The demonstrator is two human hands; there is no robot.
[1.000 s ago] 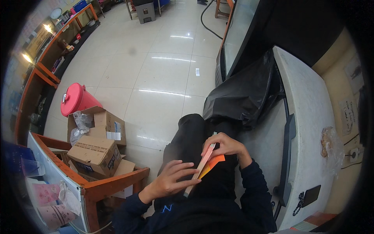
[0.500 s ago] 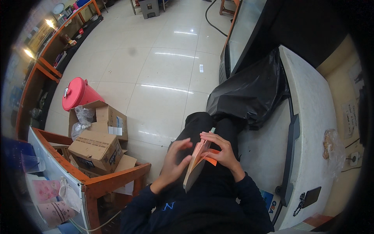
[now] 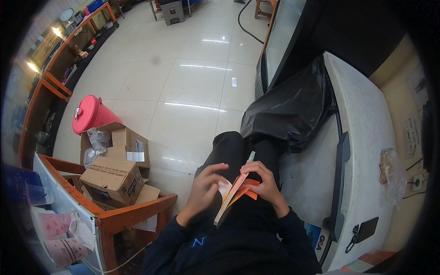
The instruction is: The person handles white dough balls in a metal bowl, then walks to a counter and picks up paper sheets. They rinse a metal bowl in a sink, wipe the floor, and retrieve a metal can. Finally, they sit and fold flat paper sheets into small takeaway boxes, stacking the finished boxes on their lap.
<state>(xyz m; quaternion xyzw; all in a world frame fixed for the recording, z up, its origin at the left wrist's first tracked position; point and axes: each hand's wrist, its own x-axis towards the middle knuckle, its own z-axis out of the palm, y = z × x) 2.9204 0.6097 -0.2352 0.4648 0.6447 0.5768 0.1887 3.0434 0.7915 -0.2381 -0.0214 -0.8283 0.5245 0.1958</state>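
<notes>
On my lap is a thick booklet point(image 3: 224, 211), seen nearly edge-on and standing tilted. Its leaves are pink and orange, with a green tip at the far end. My right hand point(image 3: 263, 184) is wrapped round its right side, the thumb beside an orange flap point(image 3: 248, 193) that sticks out. To the left, my left hand point(image 3: 204, 189) has curled fingers, thumb and fingertips at a pale pink leaf point(image 3: 224, 186) that bends away from the booklet. The exact contact of the left fingertips is partly hidden.
At left, cardboard boxes point(image 3: 112, 179) sit behind an orange wooden frame point(image 3: 137, 207), near a pink lidded bucket point(image 3: 94, 113). A black plastic sheet point(image 3: 288, 107) drapes beside a white chest point(image 3: 362, 123) at right. A phone point(image 3: 367, 229) lies on the chest.
A pale leaf now bends leftward off the booklet, at my left fingertips. My left fingers have drawn together. The right hand keeps its grip, with the booklet turned slightly.
</notes>
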